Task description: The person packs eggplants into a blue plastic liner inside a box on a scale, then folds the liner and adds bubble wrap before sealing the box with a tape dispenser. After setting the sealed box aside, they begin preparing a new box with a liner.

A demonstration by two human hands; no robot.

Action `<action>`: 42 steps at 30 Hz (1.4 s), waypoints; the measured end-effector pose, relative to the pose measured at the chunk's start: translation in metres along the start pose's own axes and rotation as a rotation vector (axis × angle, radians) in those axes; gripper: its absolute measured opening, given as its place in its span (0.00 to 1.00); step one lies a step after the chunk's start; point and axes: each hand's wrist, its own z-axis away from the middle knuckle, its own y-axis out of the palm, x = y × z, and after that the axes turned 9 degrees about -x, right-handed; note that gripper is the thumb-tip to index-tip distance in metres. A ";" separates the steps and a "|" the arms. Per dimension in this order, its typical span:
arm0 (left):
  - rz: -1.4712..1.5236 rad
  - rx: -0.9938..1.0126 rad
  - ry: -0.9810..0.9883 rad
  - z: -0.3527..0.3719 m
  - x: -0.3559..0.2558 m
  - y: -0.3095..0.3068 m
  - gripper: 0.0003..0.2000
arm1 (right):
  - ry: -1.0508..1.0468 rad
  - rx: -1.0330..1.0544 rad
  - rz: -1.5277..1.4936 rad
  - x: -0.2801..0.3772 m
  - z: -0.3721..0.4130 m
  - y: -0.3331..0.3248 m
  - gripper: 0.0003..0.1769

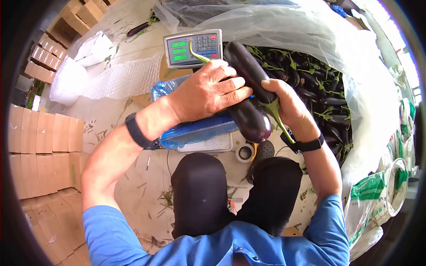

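Observation:
My left hand [206, 91] is wrapped over a dark purple eggplant [252, 120]. That eggplant's green stem pokes out past the knuckles, and its rounded end points down and right. In my right hand [288, 104] is a second eggplant [246, 66], gripped near its green cap with the thumb on top. The two eggplants lie close against each other, stems in opposite directions. Below my left hand sits a container lined with blue plastic [191, 128], on a scale platform [213, 144]. The scale's display [193, 48] with green readouts stands behind it.
Many eggplants [310, 84] are heaped at the right under clear plastic sheeting [306, 26]. Cardboard boxes [44, 133] are stacked at the left. Bubble wrap [120, 80] and a loose eggplant [137, 29] lie on the floor. A tape roll [245, 153] is near my knees.

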 end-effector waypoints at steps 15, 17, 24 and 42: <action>0.964 -0.556 -1.248 -0.013 -0.002 0.001 0.44 | -0.460 0.043 0.453 -0.024 -0.018 0.052 0.26; 0.780 -0.498 -1.218 -0.005 0.003 0.008 0.52 | -0.541 -0.019 0.464 -0.029 -0.025 0.053 0.24; 0.803 -0.252 -1.168 -0.007 0.018 0.011 0.52 | -0.254 0.195 1.204 0.023 -0.029 0.037 0.26; 0.946 1.127 -1.291 0.101 0.056 0.168 0.52 | 0.214 -0.549 0.576 -0.181 0.154 -0.311 0.27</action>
